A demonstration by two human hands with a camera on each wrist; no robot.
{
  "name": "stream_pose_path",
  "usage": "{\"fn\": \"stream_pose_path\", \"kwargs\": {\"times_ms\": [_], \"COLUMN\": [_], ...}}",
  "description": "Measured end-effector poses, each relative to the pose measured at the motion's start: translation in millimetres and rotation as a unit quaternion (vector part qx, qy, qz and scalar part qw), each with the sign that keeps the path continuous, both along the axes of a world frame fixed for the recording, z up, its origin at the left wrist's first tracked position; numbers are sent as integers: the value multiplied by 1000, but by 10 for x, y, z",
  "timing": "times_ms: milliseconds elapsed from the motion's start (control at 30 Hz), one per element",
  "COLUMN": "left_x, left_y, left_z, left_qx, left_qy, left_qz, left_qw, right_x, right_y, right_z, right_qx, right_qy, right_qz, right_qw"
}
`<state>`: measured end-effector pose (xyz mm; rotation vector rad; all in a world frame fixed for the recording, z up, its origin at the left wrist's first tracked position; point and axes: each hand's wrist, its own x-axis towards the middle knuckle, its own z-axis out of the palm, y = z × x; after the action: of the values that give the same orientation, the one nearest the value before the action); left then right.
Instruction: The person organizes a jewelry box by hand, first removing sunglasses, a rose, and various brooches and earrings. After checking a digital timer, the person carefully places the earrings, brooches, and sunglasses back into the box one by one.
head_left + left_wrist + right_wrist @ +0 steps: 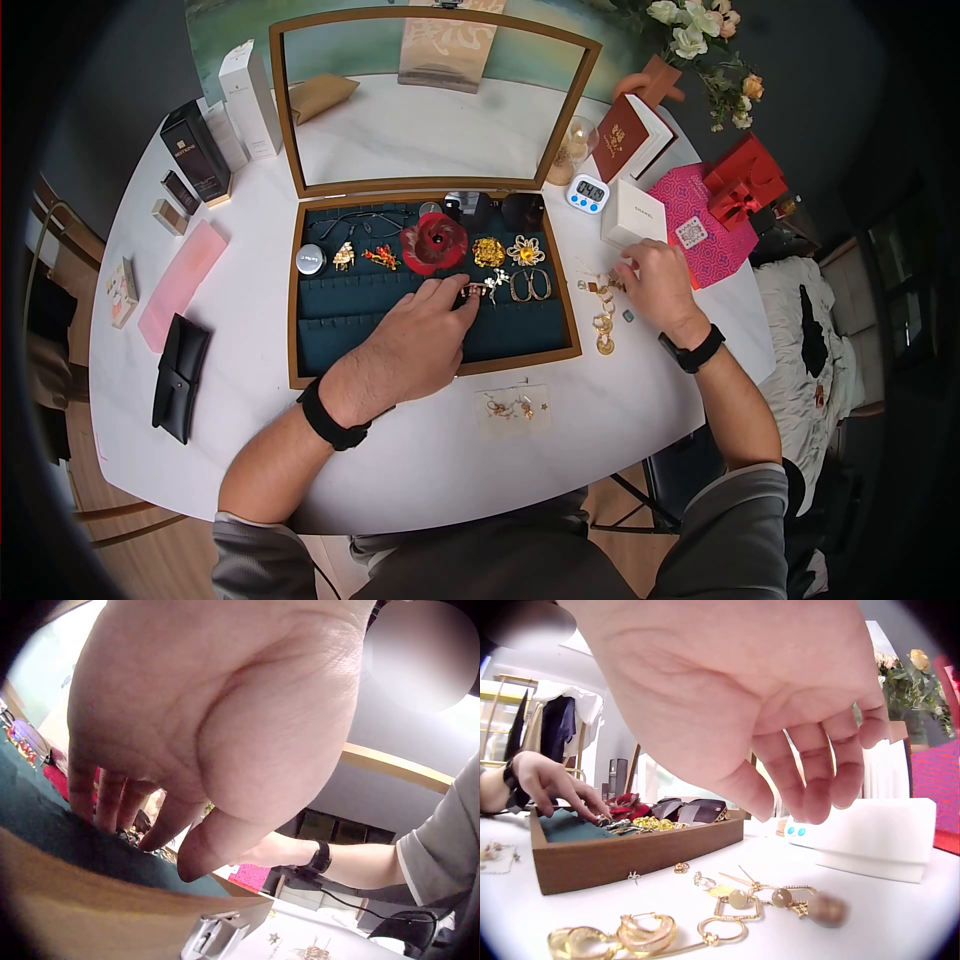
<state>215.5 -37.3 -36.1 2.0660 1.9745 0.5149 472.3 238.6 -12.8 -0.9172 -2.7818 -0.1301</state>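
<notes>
Fingertips of my left hand (410, 335) rest in the open display box (435, 378), at a small silvery piece (494, 284) on the dark green lining. Seen from the left wrist, the thumb of that hand (210, 727) stands apart from the fingers, which reach down to small dark pieces. Over the gold jewelry (604, 325) right of the box hovers my right hand (660, 290). From the right wrist, its fingers hang loosely bent above gold hoops (646, 934) and square links, holding nothing visible. A red flower piece (434, 243) and yellow brooches (488, 252) lie behind the left hand.
The raised glass lid (437, 187) stands behind the box. A white box (634, 212), timer (587, 194) and red book (633, 137) are at the right. At the left lie a black case (181, 378) and pink box (183, 285); earrings in a clear bag (512, 410) lie in front.
</notes>
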Motion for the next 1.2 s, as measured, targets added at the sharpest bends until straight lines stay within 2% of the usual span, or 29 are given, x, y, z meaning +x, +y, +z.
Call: {"fn": "stream_pose_path", "kwargs": {"times_ms": [300, 500, 700, 767, 867, 1200], "left_x": [12, 11, 0, -7, -2, 11], "left_y": [1, -2, 12, 9, 12, 6], "left_z": [1, 16, -21, -57, 3, 27], "left_qx": [-6, 1, 13, 64, 12, 1], "left_qy": [-1, -14, -15, 3, -13, -8], "left_qz": [-3, -6, 4, -6, 2, 4], "left_qw": [1000, 1000, 1000, 998, 1000, 1000], "right_x": [86, 140, 111, 114, 115, 84], "right_y": [60, 97, 63, 65, 73, 33], "right_z": [-34, -61, -37, -50, -64, -65], "right_qx": [-1, 31, 0, -6, -10, -2], "right_qy": [-17, -13, -25, -22, -20, -8], "right_qz": [-32, -3, -38, -36, -34, -21], "right_qw": [999, 999, 999, 999, 999, 1000]}}
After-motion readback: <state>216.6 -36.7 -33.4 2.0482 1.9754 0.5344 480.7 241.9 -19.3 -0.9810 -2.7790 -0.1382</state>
